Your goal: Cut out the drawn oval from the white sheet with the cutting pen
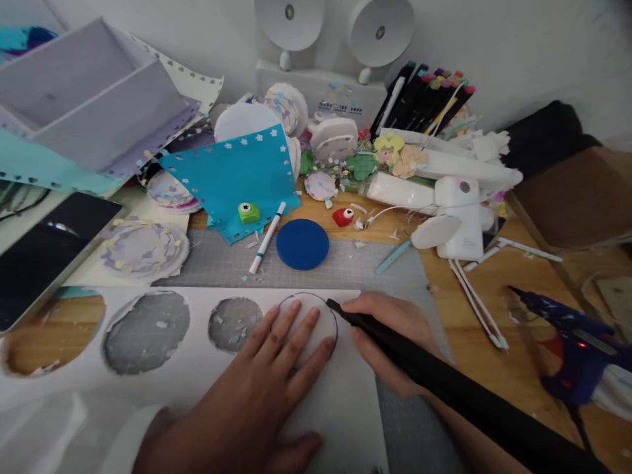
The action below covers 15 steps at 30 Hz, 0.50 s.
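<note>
A white sheet (340,408) with round holes through it lies on a grey cutting mat (217,253). A dark circle is drawn on its right part. My left hand (271,368) rests flat on the sheet with fingers spread over that circle. In my right hand (395,329) is a long black pen-shaped tool (419,362), its tip at the upper right of the drawn line; its exact kind I cannot make out. Just beyond the sheet sit a blue disc (302,244) and a white marker (267,238).
A blue glue gun (573,349) with a red light is at the right. A phone (49,257) lies at the left, near a paper rosette (143,249). Small green (249,212) and red (342,216) punches, a teal-handled tool (394,256) and black markers (424,99) are farther back.
</note>
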Tool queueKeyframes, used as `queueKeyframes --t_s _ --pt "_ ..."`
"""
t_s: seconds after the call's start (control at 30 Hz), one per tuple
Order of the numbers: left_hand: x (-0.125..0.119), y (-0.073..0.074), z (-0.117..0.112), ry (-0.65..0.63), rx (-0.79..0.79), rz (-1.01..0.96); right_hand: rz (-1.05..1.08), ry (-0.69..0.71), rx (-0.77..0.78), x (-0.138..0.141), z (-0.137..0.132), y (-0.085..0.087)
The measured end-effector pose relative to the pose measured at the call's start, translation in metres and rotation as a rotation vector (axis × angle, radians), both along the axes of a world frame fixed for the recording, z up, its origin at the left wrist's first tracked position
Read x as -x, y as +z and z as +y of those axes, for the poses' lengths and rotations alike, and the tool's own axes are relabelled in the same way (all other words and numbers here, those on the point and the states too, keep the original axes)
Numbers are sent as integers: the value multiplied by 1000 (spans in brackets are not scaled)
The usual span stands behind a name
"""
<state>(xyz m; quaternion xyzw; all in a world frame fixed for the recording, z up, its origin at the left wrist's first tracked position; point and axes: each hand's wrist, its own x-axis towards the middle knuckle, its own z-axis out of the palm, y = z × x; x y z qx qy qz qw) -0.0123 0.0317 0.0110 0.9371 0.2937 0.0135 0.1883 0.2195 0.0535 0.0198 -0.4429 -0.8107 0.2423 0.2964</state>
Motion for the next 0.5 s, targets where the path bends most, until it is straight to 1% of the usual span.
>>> queueKeyframes --t_s 0.17,0.33,0.37,0.43,0.5 --pt "1 -2 -1 0 -7 -12 -28 -11 -22 0 -5 4" --pt "0 -1 0 -2 -16 -25 -32 -41 -8 -1 -9 6" --pt "0 -1 0 -2 -12 -25 -26 -59 -15 -1 -10 6" --pt "0 -1 0 -3 -3 -20 17 -140 -26 -1 -11 8" --pt "0 -1 -1 -3 0 -10 60 -212 2 0 -12 10"
